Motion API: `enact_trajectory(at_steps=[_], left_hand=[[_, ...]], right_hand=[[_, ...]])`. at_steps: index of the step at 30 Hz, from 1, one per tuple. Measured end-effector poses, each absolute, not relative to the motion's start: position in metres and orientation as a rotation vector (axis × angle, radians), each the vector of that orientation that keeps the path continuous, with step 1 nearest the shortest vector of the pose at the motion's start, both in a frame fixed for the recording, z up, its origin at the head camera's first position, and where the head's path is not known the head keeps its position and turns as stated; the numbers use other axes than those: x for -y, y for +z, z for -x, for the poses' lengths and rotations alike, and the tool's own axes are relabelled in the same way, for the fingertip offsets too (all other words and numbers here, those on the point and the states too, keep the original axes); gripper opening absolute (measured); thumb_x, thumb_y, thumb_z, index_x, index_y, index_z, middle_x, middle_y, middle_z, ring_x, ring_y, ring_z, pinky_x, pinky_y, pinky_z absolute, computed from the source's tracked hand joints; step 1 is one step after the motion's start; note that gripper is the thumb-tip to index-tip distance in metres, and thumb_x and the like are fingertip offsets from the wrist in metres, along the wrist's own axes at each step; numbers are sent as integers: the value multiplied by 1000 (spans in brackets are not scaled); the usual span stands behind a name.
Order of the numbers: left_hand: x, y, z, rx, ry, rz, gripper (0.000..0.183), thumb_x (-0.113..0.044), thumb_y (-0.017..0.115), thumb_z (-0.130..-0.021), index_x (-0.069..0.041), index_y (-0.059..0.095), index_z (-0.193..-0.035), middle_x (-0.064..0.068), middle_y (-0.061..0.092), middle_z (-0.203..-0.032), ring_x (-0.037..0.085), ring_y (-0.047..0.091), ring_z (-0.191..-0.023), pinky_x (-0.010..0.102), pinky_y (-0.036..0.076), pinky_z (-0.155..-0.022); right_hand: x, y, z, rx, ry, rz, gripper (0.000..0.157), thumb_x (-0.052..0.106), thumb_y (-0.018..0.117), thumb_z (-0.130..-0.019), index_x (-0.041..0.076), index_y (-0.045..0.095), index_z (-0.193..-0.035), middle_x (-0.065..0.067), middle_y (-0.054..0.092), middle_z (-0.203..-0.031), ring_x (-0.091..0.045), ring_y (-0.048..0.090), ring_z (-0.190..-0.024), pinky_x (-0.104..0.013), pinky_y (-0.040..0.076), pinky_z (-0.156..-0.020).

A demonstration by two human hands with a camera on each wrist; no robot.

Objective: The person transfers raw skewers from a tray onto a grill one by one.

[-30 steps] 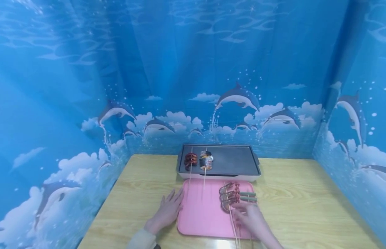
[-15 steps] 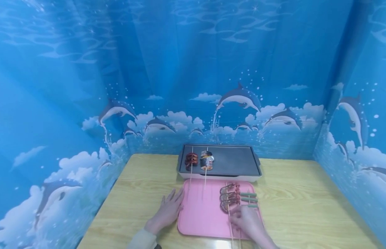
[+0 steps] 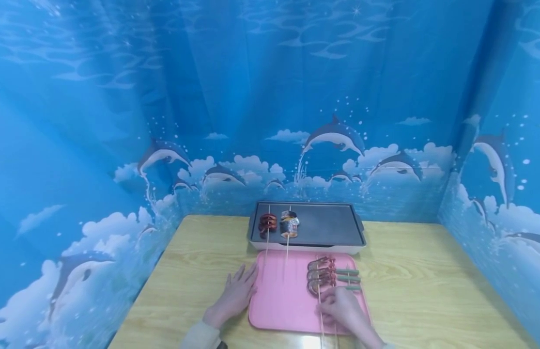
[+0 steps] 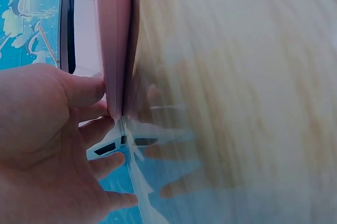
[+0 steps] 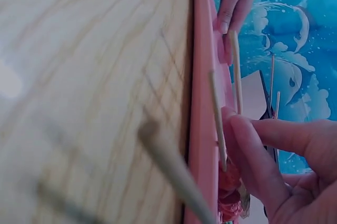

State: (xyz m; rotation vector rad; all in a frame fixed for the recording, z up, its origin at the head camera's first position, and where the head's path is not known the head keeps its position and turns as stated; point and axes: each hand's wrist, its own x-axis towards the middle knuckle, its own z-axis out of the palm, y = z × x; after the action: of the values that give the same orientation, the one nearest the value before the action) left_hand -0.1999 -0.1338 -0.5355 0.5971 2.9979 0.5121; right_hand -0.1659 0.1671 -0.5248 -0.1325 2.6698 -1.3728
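My right hand (image 3: 341, 308) pinches the stick of a skewer of curled grey-brown shrimp (image 3: 314, 276) between thumb and fingertips. This skewer lies at the right of the pink tray (image 3: 278, 310). Just right of the shrimp are a skewer of small red pieces (image 3: 332, 277) and one of green sticks (image 3: 348, 273), both partly behind the right hand. My left hand (image 3: 235, 293) lies with spread fingers against the tray's left edge. In the left wrist view, the thumb and fingertips touch the tray's side (image 4: 113, 40). In the right wrist view, the pinched stick (image 5: 236, 71) rises from the fingertips.
Behind the tray stands a dark griddle (image 3: 326, 223) with a pale base. It bears a skewer of dark red pieces (image 3: 268, 223) and a skewer of silvery chunks (image 3: 289, 227), whose sticks overhang the tray. Under everything is a wooden table (image 3: 409, 281), with blue dolphin-print cloth (image 3: 235, 121) around it.
My right hand has moved slightly left and toward me, and the lower end of the shrimp skewer's stick has swung left. The left hand keeps its place.
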Motion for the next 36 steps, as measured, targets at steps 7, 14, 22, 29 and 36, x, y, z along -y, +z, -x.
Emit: enact_trajectory(at_steps=[7,14,22,29,36], left_hand=[[134,-536,200,-2981,532,-566,50,-26,39,-98,-8,27,-144,7,21,-152,41,16,-137,69,12,-103],[134,-535,198,-2991,551,-584,50,-25,40,-98,-7,29,-143,8,24,-151,42,18,-136,70,14,-102],[135,-536,198,-2992,564,-586,51,-25,40,-98,-7,28,-144,9,24,-151,42,18,-136,70,14,-102],[134,-536,198,-2989,566,-582,50,-25,40,-98,-8,28,-144,8,24,-151,41,18,-136,70,14,-102],[133,-535,199,-2993,564,-581,50,-25,40,-98,-8,29,-144,8,25,-151,42,18,-136,70,14,-102]], right_hand=[[-172,-525,164,-2569,-1494,149,30,10,73,-73,-6,62,-97,-2,67,-67,-13,63,-54,-23,54,-49],[-172,-515,157,-2550,-1535,185,29,7,71,-75,-5,63,-99,-5,67,-73,-14,63,-59,-24,54,-51],[-173,-499,157,-2408,-1710,215,31,-1,66,-77,-14,56,-104,-12,66,-75,-21,65,-59,-31,57,-52],[-172,-488,157,-2390,-1724,234,30,-5,65,-76,-15,56,-103,-13,66,-74,-22,65,-57,-35,57,-51],[-170,-480,158,-2432,-1661,254,31,-3,65,-77,-12,57,-106,-14,67,-76,-20,64,-57,-33,56,-50]])
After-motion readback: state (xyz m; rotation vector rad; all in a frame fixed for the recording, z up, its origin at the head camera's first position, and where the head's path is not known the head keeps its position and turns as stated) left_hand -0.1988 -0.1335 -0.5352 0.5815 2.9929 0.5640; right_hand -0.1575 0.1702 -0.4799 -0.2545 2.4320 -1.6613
